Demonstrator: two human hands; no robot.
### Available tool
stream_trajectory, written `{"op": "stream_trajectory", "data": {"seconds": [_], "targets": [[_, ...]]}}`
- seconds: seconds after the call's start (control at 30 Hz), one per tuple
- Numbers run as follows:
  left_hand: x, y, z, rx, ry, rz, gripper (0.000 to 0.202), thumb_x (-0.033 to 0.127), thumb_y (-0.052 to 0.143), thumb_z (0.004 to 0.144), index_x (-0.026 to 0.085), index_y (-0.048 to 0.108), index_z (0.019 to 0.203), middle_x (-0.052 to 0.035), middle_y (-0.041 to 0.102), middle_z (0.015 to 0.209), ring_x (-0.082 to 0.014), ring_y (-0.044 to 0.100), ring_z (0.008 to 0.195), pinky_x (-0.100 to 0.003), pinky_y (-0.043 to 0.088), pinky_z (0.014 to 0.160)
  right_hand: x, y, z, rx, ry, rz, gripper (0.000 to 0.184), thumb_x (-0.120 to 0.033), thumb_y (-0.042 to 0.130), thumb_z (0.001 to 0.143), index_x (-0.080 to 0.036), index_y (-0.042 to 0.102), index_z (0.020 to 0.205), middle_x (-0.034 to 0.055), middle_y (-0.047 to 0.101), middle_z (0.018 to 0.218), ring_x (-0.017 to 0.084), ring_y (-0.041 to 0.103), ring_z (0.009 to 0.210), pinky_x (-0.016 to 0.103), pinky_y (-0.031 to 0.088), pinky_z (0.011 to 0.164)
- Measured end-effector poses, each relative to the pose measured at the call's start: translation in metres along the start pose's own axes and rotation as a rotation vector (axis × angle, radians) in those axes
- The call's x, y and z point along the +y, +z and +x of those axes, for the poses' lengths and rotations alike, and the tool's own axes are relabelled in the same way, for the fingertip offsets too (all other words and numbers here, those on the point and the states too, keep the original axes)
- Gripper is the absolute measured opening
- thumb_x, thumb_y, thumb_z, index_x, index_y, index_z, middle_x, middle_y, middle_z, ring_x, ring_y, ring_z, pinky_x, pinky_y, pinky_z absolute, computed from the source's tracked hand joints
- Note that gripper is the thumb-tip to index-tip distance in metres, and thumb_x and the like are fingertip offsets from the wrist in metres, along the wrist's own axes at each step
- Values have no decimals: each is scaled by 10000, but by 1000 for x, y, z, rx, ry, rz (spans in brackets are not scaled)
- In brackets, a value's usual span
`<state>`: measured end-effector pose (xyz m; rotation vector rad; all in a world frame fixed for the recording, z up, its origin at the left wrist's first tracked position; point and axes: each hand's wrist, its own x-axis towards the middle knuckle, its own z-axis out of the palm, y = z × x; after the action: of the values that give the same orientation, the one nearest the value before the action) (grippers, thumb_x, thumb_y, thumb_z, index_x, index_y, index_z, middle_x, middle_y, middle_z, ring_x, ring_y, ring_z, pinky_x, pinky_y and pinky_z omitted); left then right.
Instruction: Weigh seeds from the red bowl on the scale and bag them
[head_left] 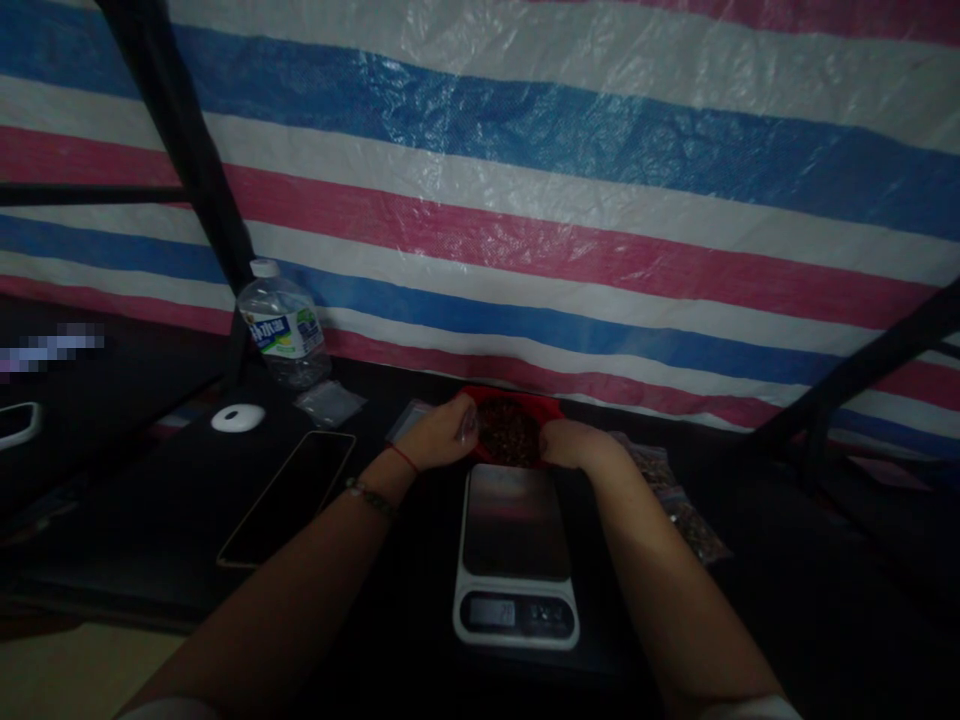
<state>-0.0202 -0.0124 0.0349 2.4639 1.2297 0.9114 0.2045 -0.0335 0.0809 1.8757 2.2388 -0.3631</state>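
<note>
A red bowl (551, 408) full of small dark brown pieces (508, 432) stands behind a white digital scale (516, 540). My left hand (444, 434) is at the bowl's left side, its fingers closed on what looks like a small clear plastic bag (469, 428). At the opposite side, my right hand (571, 443) reaches to the bowl's rim with fingers curled in. Its fingertips are mostly hidden, so what they hold cannot be made out. The scale's plate bears nothing, and its display is lit.
Filled clear bags (694, 530) lie right of my right forearm. Left are a phone (289, 498), a white oval case (238, 417), flat clear bags (330, 403) and a large plastic bottle (283, 330). A striped tarp (570, 240) hangs behind the black table, between dark metal bars (184, 130).
</note>
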Motion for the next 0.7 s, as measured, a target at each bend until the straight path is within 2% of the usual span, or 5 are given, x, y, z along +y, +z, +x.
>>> {"op": "stream_trajectory", "data": {"seconds": [0.23,0.43,0.53,0.6,0.7], "targets": [[-10,-3,4,402,-169,-1,195,257,505,823,166,486,994,-79,618,892,-198,627,804,-305,486,717,15,-25,1,319,-15,-9,247,-156,491,784,-129,736,802,129,718,793,191,655,712,254,433,628],[-11,1,2,207,-103,-17,173,268,540,800,192,481,944,-53,619,860,-185,627,764,-288,490,676,10,-24,-14,41,-136,137,278,-156,557,753,-166,722,977,78,720,779,151,628,632,220,428,570],[-8,4,2,147,-54,-53,211,246,544,795,193,489,992,-58,637,924,-185,640,833,-287,503,731,7,-25,-20,-91,-36,147,255,-159,518,773,-128,728,914,75,686,642,132,589,493,226,416,508],[-6,8,2,128,-34,-66,283,225,547,791,187,485,1065,-68,643,983,-186,646,876,-291,507,774,3,-26,-18,-43,-31,115,247,-146,488,781,-115,732,807,88,677,621,144,604,512,237,431,531],[-6,14,3,113,21,-69,442,192,577,762,181,452,1185,-89,627,1098,-197,638,966,-298,504,841,-6,-21,-5,249,-229,100,267,-109,484,781,-150,734,865,96,723,848,179,657,773,256,462,718]]}}
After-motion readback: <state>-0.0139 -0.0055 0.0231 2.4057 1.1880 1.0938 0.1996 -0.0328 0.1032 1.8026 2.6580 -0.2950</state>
